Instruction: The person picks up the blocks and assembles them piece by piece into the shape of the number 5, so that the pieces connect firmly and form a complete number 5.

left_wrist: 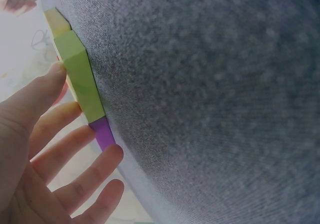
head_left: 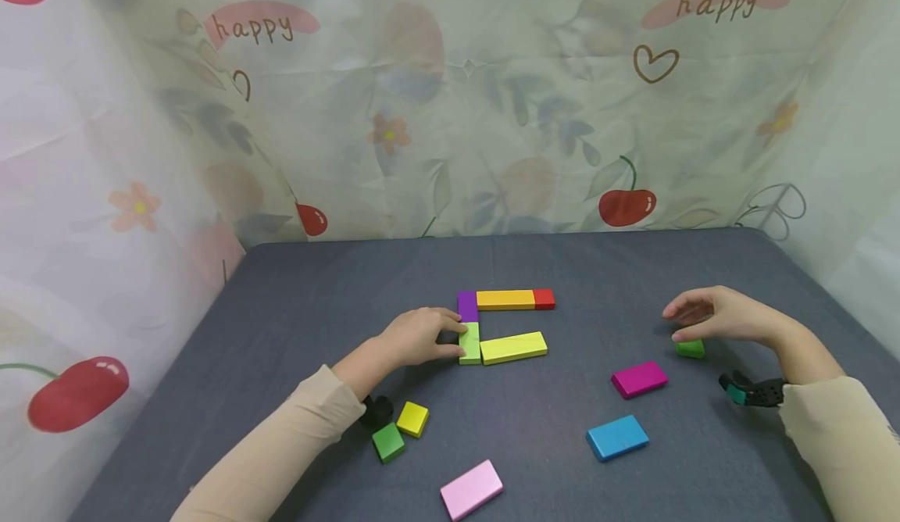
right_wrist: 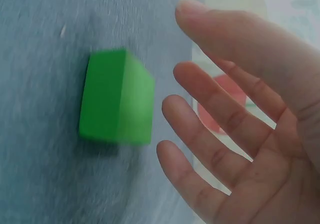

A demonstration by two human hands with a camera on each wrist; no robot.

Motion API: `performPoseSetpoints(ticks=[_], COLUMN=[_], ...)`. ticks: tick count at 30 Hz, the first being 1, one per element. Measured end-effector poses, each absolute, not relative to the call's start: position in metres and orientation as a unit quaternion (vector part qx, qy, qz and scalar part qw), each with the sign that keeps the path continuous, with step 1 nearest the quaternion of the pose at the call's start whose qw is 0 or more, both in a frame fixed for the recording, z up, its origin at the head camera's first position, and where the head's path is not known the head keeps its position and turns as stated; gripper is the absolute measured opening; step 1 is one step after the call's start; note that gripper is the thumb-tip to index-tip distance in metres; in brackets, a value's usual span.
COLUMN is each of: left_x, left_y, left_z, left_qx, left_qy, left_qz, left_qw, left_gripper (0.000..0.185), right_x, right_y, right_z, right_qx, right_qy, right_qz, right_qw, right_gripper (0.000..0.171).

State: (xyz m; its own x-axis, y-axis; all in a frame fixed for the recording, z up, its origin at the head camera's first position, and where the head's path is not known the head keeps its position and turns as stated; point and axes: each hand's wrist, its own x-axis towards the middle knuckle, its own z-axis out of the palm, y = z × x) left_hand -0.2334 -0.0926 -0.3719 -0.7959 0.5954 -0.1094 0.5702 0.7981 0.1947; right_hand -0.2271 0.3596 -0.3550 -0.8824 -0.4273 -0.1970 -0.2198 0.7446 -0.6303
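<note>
My left hand (head_left: pixel 419 337) rests along the left side of a light green block (head_left: pixel 469 344), its thumb and fingertips at the edge. In the left wrist view the fingers (left_wrist: pixel 65 151) are fairly straight and reach along to a purple block (left_wrist: pixel 104 134). That purple block stands end to end with the light green one. An orange block (head_left: pixel 505 300) with a red block (head_left: pixel 544 299) at its end extends right from the purple one. Lower down, a yellow block (head_left: pixel 514 348) lies slightly tilted beside the light green one. My right hand (head_left: pixel 731 318) hovers, fingers apart, beside a green block (right_wrist: pixel 117 98), holding nothing.
Near my left forearm lie a small yellow cube (head_left: pixel 412 419) and a green cube (head_left: pixel 388 442). A pink block (head_left: pixel 472 491) is at the front, with a blue block (head_left: pixel 618 437) and a magenta block (head_left: pixel 639 380) right of centre. Patterned cloth (head_left: pixel 464 116) hangs behind the dark table (head_left: pixel 337 272).
</note>
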Motion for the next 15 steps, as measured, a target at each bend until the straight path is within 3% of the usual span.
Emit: performPoseSetpoints(ticks=[15], left_x=[-0.231], left_y=[-0.092], left_z=[-0.369], left_qx=[0.308], left_qy=[0.945], left_qz=[0.075], left_qw=[0.085], left_gripper=[0.046], right_x=[-0.226], right_y=[0.384], right_z=[-0.370], right_qx=[-0.170], right_qy=[0.911], right_qz=[-0.313], right_qw=[0.210], right_gripper=[0.045])
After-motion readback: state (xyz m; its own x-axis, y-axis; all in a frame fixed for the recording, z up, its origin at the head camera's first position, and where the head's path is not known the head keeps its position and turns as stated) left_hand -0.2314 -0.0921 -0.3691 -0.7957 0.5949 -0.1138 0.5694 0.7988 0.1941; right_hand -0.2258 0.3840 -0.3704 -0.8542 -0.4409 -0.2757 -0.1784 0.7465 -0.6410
